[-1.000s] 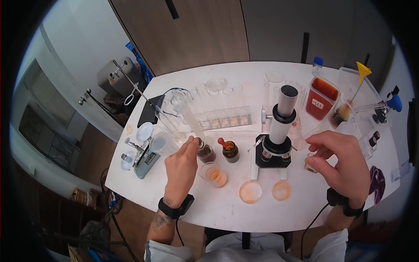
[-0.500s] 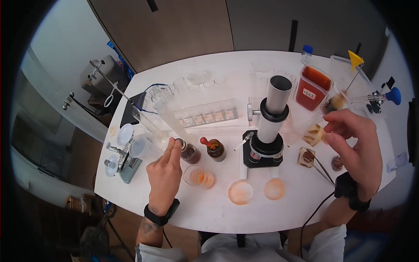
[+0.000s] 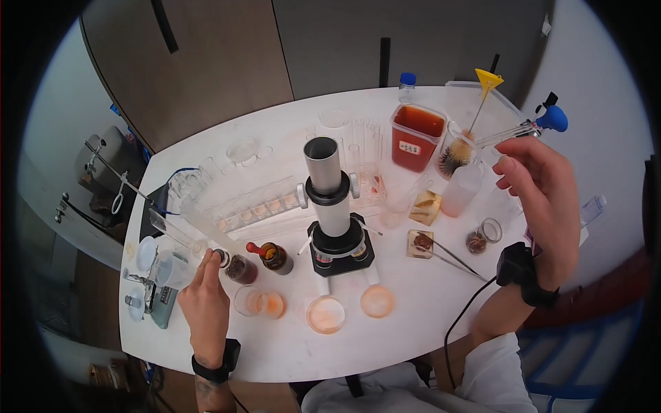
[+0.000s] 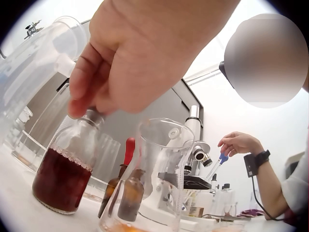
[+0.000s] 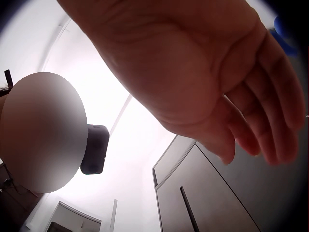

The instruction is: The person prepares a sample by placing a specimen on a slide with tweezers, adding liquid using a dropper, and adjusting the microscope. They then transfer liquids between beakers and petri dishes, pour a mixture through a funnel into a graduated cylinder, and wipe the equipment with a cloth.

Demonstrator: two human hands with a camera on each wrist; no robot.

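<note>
At the left, my left hand [image 3: 205, 303] pinches the top of a glass bottle [image 3: 241, 269] that stands upright. Dark red liquid fills much of this bottle [image 4: 63, 181] in the left wrist view. Beside it are a brown dropper bottle [image 3: 278, 261] with a red bulb and a clear beaker [image 3: 248, 301] with orange liquid. My right hand [image 3: 544, 199] is raised over the right side, fingers loosely bent, holding nothing. Nearest below it are a frosted plastic bottle [image 3: 462, 190] and a small glass jar [image 3: 484, 236] with brown contents. The right wrist view shows the bare palm [image 5: 193, 82].
A microscope [image 3: 330, 224] stands mid-table, two orange-tinted dishes [image 3: 326, 314] in front. A yellowish block [image 3: 426, 207], a block with a brown piece [image 3: 420, 243] and tweezers [image 3: 451, 258] lie right. Behind are a red tub [image 3: 416, 141] and a test-tube rack [image 3: 258, 208]. A balance [image 3: 162, 306] stands far left.
The head view has turned right, so the table's things shift left in it. My right hand has moved away from the yellowish block, up and right. My left hand stays at the bottle's top.
</note>
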